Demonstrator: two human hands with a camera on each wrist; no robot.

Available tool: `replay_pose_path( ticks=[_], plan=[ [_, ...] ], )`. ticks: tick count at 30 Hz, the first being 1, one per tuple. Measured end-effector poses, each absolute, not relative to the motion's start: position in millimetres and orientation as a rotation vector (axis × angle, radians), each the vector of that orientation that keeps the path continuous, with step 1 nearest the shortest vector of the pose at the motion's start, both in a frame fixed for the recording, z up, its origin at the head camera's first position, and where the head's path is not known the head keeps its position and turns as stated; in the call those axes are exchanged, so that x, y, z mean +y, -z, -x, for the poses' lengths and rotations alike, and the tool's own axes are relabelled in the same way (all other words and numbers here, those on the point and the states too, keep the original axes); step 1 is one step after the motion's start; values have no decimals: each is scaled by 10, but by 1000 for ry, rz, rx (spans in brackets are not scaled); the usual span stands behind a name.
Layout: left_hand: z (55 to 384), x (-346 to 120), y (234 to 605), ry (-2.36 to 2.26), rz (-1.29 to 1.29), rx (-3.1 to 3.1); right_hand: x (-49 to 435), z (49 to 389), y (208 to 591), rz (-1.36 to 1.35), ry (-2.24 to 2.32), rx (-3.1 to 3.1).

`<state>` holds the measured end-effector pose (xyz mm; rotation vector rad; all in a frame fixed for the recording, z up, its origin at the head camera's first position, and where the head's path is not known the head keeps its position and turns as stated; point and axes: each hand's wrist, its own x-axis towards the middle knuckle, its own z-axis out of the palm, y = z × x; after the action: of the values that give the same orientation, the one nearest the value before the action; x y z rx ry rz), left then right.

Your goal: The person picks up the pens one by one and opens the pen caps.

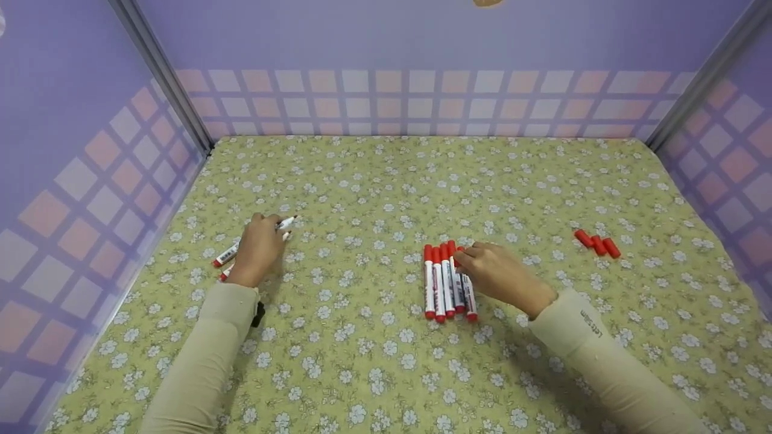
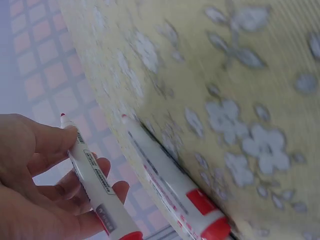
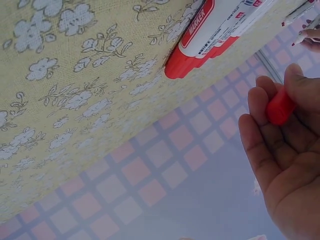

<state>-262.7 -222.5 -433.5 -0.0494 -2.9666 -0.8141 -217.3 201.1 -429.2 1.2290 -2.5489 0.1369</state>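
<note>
The flower-patterned desk [image 1: 374,374] spreads beneath the left hand [image 1: 259,250] and the right hand [image 1: 500,274], both grasping something. A row of red-capped markers [image 1: 438,289] lies near the right hand; the left hand holds an uncapped marker [image 2: 95,172], with a second uncapped marker [image 2: 167,172] on the desk just beside it. The right hand pinches a red cap [image 3: 280,108], and three loose caps [image 1: 597,245] lie close together farther right.

Head view: row of red-and-white cylindrical plastic markers [image 1: 447,286], print too small to read. Left of row, left hand [image 1: 259,250] hides middles of two uncapped white markers [image 1: 227,253]. Right-wrist view: row cut by top edge.
</note>
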Motion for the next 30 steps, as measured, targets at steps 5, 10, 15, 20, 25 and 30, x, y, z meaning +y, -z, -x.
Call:
replay_pose_path(
  ticks=[5,10,15,20,25,30],
  plan=[
    [2622,-2336,4354,759,63,-2975,2018,2171,4296,-1234,-137,-2552],
    [2612,-2414,4365,717,19,-3004,2026,2156,4301,-1227,-105,-2539],
    [2601,-2481,4376,738,-37,-2997,2032,2148,4308,-1224,-88,-2556],
    [2588,-2536,4386,693,-41,-3002,2028,2141,4316,-1232,-101,-2584],
    [2574,-2559,4387,596,-59,-3017,2021,2141,4324,-1233,-101,-2606],
    [2560,-2575,4399,569,-52,-3002,2007,2135,4337,-1228,-75,-2606]
  ],
)
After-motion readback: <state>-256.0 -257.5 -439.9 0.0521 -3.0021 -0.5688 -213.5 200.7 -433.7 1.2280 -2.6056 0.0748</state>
